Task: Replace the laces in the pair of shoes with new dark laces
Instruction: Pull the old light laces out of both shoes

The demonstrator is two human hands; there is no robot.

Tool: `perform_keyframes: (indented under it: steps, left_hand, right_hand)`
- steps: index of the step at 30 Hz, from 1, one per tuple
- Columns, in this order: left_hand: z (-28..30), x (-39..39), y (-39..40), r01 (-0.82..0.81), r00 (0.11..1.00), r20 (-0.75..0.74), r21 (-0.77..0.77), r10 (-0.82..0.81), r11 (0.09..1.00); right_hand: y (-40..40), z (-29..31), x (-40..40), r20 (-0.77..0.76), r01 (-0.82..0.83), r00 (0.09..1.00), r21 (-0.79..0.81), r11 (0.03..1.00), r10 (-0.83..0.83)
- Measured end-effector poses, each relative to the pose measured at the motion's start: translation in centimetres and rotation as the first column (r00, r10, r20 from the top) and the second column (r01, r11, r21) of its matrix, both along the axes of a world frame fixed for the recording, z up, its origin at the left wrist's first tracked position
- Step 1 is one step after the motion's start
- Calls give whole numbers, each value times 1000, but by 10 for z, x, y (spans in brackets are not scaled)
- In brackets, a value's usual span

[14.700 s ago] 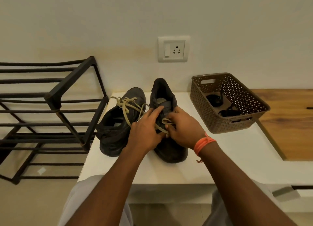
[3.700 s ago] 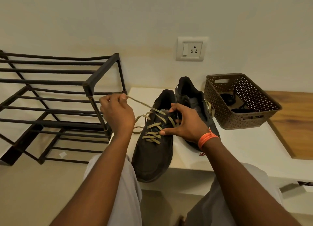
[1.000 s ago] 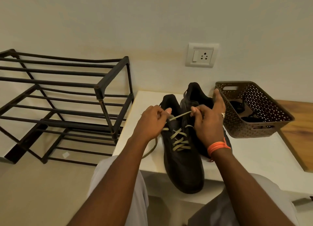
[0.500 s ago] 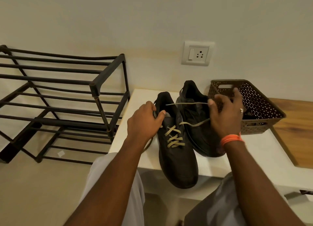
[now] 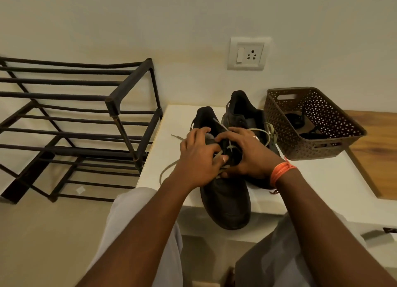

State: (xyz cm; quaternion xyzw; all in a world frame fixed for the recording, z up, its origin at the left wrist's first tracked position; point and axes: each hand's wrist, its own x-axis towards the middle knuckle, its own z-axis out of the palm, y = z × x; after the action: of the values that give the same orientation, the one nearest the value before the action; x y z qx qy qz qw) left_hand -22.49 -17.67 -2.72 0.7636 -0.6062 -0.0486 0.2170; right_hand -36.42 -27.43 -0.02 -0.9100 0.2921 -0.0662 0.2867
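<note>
Two black shoes stand on a white table [image 5: 322,185]. The near shoe [image 5: 227,203] sticks its toe over the front edge; the far shoe [image 5: 242,112] is behind it to the right. My left hand [image 5: 197,157] and my right hand [image 5: 247,151] meet over the near shoe's eyelets, both pinching its tan lace [image 5: 229,146]. One loose end of that lace [image 5: 169,168] trails left across the table. The far shoe's tan lace [image 5: 268,132] lies loose by its side. Dark laces [image 5: 309,134] rest inside the brown basket [image 5: 318,149].
A black metal shoe rack [image 5: 86,123] stands on the floor to the left of the table. A wall socket [image 5: 247,54] is above the shoes. A wooden surface [image 5: 378,147] adjoins the table on the right. My knees sit under the front edge.
My right hand, which had pulled a lace end out to the right, has come back to the near shoe's eyelets. Both hands now work close together over the tongue.
</note>
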Motion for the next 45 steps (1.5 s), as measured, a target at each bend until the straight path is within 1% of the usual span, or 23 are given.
perform_keyframes:
  steps: [5, 9, 11, 14, 16, 18, 20, 21, 23, 24, 25, 26, 28, 29, 32, 34, 36, 38, 39, 40, 41, 43, 45]
  left_hand:
    - [-1, -1, -10, -165, 983, -123, -232, 139, 959]
    - [4, 6, -6, -478, 878, -219, -351, 425, 806]
    - [5, 7, -8, -427, 904, -163, -337, 395, 839]
    - [2, 8, -9, -188, 982, -70, -212, 177, 959]
    - [-1, 9, -11, -125, 992, -41, -117, 121, 985]
    - [1, 9, -12, -127, 992, -36, -129, 124, 983]
    - [7, 11, -11, -298, 953, -141, -299, 267, 907]
    - [11, 16, -9, -468, 879, -284, -372, 382, 802]
    - [18, 32, -3, -742, 654, -562, -344, 507, 576]
    - [18, 39, 0, -779, 604, -600, -307, 524, 547]
    - [18, 42, 3, -748, 641, -563, -307, 521, 589]
    - [18, 41, 5, -649, 742, -479, -341, 468, 680]
    - [15, 31, 4, -356, 924, -275, -360, 266, 862]
    - [11, 26, 2, -227, 967, -182, -304, 178, 925]
    - [2, 16, -10, -62, 996, -67, -70, 58, 996]
    - [3, 16, -16, -140, 986, -108, -121, 127, 983]
    - [11, 20, -18, -455, 876, -314, -287, 366, 843]
    - [21, 33, -11, -756, 620, -612, -298, 492, 582]
    - [22, 41, -6, -814, 550, -663, -291, 507, 502]
    - [23, 48, -1, -813, 565, -626, -313, 537, 491]
    - [22, 50, 4, -756, 645, -538, -348, 542, 555]
    - [19, 44, 6, -528, 841, -353, -367, 410, 766]
    - [13, 31, 2, -338, 934, -212, -277, 286, 899]
  right_hand:
    - [-5, -2, -3, 97, 4, 995, 108, 994, -15]
    - [-8, -5, 0, 141, 43, 988, 108, 993, -58]
    - [-7, -9, 7, 158, 51, 985, 86, 995, -64]
    - [-6, -14, 8, 182, 58, 981, 71, 996, -70]
    - [-5, -16, 6, 194, 52, 979, 69, 996, -65]
    - [-4, -16, 5, 191, 59, 979, 66, 996, -70]
    - [-4, -15, 5, 168, 82, 981, 64, 995, -91]
    - [-4, -14, 5, 160, 92, 982, 64, 994, -102]
    - [-5, -15, 5, 164, 109, 980, 59, 992, -117]
    - [-6, -15, 5, 168, 115, 978, 57, 992, -123]
    - [-6, -17, 6, 173, 116, 977, 54, 992, -124]
    - [-7, -18, 7, 177, 114, 977, 49, 992, -121]
    - [-8, -21, 8, 182, 114, 977, 20, 993, -115]
    - [-8, -21, 8, 181, 115, 977, -5, 993, -112]
    - [-6, -20, 6, 157, 132, 981, -89, 987, -117]
    - [-4, -17, 4, 135, 143, 983, -114, 983, -127]
    - [-3, -15, 4, 101, 149, 985, -110, 983, -138]
    - [-3, -15, 4, 78, 156, 986, -107, 982, -148]
    - [-4, -15, 5, 68, 158, 986, -104, 982, -151]
    - [-4, -14, 5, 66, 156, 986, -102, 982, -150]
    - [-4, -14, 6, 70, 154, 987, -100, 983, -147]
    - [-3, -14, 6, 79, 152, 986, -100, 983, -145]
    - [-2, -13, 6, 72, 145, 988, -112, 983, -137]
